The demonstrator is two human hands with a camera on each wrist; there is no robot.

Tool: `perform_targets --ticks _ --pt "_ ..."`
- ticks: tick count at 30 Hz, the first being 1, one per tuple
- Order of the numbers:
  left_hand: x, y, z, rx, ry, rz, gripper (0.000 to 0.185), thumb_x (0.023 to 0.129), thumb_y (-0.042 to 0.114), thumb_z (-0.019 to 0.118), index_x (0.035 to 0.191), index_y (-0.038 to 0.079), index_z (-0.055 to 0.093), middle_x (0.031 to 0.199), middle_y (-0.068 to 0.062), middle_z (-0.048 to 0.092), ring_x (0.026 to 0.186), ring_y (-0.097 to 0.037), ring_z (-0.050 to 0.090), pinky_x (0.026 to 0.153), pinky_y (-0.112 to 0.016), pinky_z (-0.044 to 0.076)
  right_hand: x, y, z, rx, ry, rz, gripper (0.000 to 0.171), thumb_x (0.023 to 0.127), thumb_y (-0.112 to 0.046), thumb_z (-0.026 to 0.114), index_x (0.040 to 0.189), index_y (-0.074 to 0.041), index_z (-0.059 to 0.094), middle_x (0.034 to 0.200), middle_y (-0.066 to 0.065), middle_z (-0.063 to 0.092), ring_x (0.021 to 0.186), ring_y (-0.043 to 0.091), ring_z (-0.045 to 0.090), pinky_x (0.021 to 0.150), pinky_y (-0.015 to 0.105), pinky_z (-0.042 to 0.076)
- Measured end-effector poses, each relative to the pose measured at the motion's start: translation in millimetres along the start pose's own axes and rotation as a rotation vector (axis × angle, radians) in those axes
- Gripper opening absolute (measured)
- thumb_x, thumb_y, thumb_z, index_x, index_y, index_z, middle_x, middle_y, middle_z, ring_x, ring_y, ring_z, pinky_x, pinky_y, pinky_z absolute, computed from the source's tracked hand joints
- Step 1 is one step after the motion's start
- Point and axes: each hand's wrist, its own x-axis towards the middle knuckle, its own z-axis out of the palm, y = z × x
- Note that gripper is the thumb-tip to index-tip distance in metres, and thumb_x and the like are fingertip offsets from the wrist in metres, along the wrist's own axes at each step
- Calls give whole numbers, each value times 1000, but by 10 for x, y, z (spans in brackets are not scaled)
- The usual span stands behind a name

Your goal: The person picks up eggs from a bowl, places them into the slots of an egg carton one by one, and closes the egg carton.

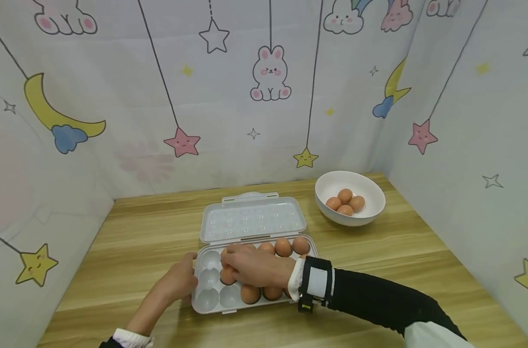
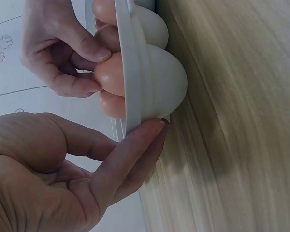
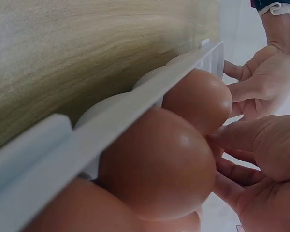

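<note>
An egg box (image 1: 208, 299) of white plastic lies open on the table, with brown eggs (image 1: 250, 293) in its middle and right cells. The leftmost column of cells holds none. My left hand (image 1: 183, 279) grips the box's left end, its fingers (image 2: 128, 162) against the outer wall. Reaching in from the right, my right hand (image 1: 261, 266) pinches an egg (image 2: 110, 75) with thumb and fingers at the middle row, second column from the left. That egg sits low, at its cell; whether it touches the bottom is hidden. My right hand covers part of the back rows.
The dimpled lid (image 1: 252, 220) lies folded back behind the box. At the back right stands a white bowl (image 1: 350, 221) with several brown eggs (image 1: 345, 195). Printed white curtains (image 1: 229, 111) enclose the wood-grain table (image 1: 146, 227) at the back and sides.
</note>
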Motion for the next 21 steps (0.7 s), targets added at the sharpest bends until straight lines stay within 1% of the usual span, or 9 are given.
perform_targets --ticks 5,6,8,9,13,16,19,20,21 --pt "-2 -4 16 -37 -8 -12 64 71 -14 45 132 -16 25 96 -30 59 79 -31 61 52 -38 56 -19 14 16 129 2 34 7 94 -25 53 87 -22 52 81 -9 46 65 5 45 61 14 43" --pt "-2 -3 20 -44 -9 -12 64 71 -14 44 132 -16 24 96 -30 59 78 -32 61 51 -38 56 -14 20 23 117 8 24 8 94 -26 54 87 -22 52 81 -9 46 66 4 45 61 14 43" --pt "-1 -3 25 -47 -9 -10 64 71 -14 44 132 -16 24 96 -31 59 78 -32 61 50 -38 56 11 30 39 16 39 -36 8 92 -24 56 85 -22 53 82 -9 45 68 2 43 62 11 41" --pt "1 -2 27 -49 -8 -10 64 71 -14 44 132 -16 24 96 -31 59 77 -32 62 50 -38 56 12 34 45 37 39 -36 9 92 -22 56 84 -21 53 81 -9 45 67 2 43 61 11 40" --pt "2 -5 35 -44 -2 -6 63 72 -14 44 132 -17 24 94 -30 59 77 -32 62 50 -38 56 43 40 43 -31 76 -112 11 93 -21 55 82 -21 54 81 -10 45 70 0 41 64 9 38" --pt "1 -8 42 -53 0 -7 64 71 -15 44 132 -16 25 93 -29 60 76 -32 62 50 -38 56 18 25 -24 -13 61 -122 8 94 -24 53 88 -23 57 88 -11 48 76 -1 43 68 9 39" --pt "7 -17 47 -55 -3 -14 64 71 -15 45 132 -16 25 93 -28 60 77 -31 62 50 -38 56 -41 -20 -151 11 32 -80 11 95 -30 52 102 -26 60 102 -11 50 87 0 46 74 9 41" --pt "8 -19 48 -47 -1 -16 64 72 -14 45 132 -16 25 93 -27 60 77 -31 62 51 -38 56 -72 -47 -205 109 -10 -11 14 95 -32 51 105 -28 59 105 -11 51 87 3 48 73 12 44" --pt "12 -21 49 -44 -1 -16 63 72 -14 45 132 -16 25 93 -27 60 77 -31 62 51 -38 56 -97 -71 -257 123 -9 10 16 94 -33 52 108 -28 59 108 -10 52 89 3 49 74 13 45"
